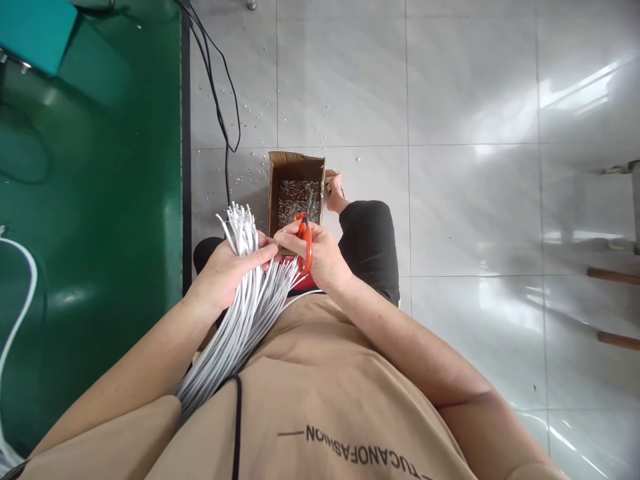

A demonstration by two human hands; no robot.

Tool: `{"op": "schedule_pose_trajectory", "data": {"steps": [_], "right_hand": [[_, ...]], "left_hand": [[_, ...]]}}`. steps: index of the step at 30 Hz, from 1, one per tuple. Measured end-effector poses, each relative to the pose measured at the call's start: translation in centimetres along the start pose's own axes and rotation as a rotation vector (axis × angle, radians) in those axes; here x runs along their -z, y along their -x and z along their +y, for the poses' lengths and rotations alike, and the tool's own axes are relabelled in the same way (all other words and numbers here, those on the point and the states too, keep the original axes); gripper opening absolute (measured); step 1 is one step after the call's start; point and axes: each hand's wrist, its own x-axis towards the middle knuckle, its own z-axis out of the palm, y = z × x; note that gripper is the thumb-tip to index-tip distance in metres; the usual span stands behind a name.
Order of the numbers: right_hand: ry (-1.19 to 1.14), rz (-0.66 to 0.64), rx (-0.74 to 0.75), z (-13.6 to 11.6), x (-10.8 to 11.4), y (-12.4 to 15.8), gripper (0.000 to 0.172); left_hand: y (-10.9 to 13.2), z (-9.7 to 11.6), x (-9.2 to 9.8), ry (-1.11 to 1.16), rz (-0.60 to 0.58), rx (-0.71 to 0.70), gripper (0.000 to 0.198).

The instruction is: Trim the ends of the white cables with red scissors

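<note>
A thick bundle of white cables (pixel 245 287) runs up from my lap, and my left hand (pixel 230 267) is wrapped round it below the cut ends. More of the cables fan out to the right, beneath my hands. My right hand (pixel 320 257) holds scissors with red handles (pixel 307 250), their dark blades pointing away from me. The fingertips of both hands meet beside the bundle; whether a single wire is pinched between them is too small to tell. Just beyond the hands stands a cardboard box (pixel 273 180) with small clipped bits on its bottom.
To the left is a green table (pixel 135 200) with a teal box-shaped device (pixel 37 30) at its far end. Black cords (pixel 223 120) hang down beside the table edge. Small scraps lie scattered on the grey tiled floor (pixel 345 80). Wooden legs (pixel 617 340) show at the right edge.
</note>
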Motion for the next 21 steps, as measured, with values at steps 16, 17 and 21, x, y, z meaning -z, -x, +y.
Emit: {"op": "schedule_pose_trajectory", "data": {"steps": [16,17,21], "right_hand": [[1.437,0.11,0.019,-2.4,0.7,1.2,0.034],[1.451,0.095,0.018,-2.4,0.5,1.2,0.034],[1.487,0.085,0.035,-2.6,-0.1,1.3,0.036]], "left_hand": [[0.3,0.3,0.8,-0.04,0.113,-0.17,0.03],[0.3,0.3,0.7,-0.052,0.117,-0.173,0.03],[0.3,0.2,0.8,-0.102,0.122,-0.204,0.028]]}}
